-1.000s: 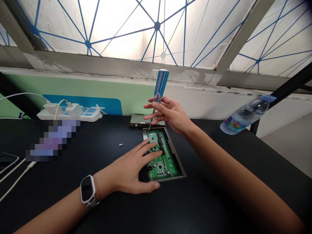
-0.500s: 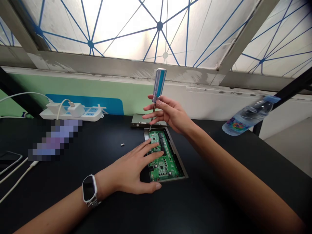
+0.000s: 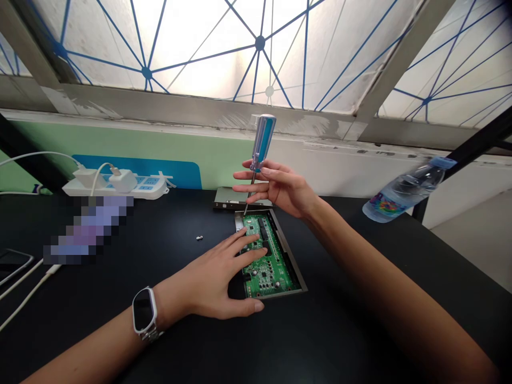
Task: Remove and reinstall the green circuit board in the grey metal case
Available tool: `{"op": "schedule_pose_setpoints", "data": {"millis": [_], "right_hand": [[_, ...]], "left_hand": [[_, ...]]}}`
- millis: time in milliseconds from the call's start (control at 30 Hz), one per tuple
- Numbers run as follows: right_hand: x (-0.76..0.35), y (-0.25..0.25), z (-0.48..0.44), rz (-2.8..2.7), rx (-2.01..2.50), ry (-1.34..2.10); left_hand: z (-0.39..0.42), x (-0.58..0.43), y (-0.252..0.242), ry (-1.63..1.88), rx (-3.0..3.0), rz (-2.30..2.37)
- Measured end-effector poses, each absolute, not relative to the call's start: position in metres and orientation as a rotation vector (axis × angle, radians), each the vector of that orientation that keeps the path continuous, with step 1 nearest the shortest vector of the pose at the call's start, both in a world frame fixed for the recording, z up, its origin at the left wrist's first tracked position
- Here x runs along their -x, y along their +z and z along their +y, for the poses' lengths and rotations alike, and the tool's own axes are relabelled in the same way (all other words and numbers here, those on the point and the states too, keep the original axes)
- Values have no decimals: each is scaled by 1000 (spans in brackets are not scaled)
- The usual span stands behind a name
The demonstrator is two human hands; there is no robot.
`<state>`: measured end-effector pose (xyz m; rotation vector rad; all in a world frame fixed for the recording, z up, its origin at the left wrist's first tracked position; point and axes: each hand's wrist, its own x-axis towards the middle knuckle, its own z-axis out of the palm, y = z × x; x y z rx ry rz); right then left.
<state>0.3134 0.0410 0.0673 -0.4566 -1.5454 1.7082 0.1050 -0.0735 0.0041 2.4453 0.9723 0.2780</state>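
Note:
A green circuit board (image 3: 276,272) lies in a shallow metal tray (image 3: 291,246) on the black table. My left hand (image 3: 218,277), wearing a watch, rests over the board's left side with its fingers spread flat, hiding part of it. In my right hand (image 3: 286,186) is a screwdriver (image 3: 264,140) with a clear and blue handle, held near the handle's base with the fingers loosely round it. It stands nearly upright, leaning a little right at the top. Its tip is at the tray's far left corner. Two tiny screws (image 3: 199,238) lie to the left.
Behind the tray lies a flat metal cover (image 3: 224,198). A white power strip (image 3: 154,186) with plugs and cables stands at the back left, near a blurred-out object (image 3: 90,229) and a dark phone-like device (image 3: 14,265). A water bottle (image 3: 404,194) tilts at the right.
The screwdriver handle has tilted slightly to the right, and my right thumb and fingers have shifted around it. My left hand stays on the board. The whole view has moved slightly.

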Motion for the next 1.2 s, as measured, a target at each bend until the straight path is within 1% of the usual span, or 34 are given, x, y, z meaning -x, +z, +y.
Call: {"op": "schedule_pose_setpoints", "data": {"millis": [300,433,733,1200], "right_hand": [[-313,65,48,-1649,525,1560],[-314,67,50,-1692,559,1448],[-311,66,52,-1694,558,1325],[-308,65,52,-1651,516,1333]], "left_hand": [[-73,-103,0,336,-2460,941],[-73,-103,-1,336,-2462,931],[-75,-105,2,292,-2483,947],[-81,-113,-4,298,-2532,950]]}}
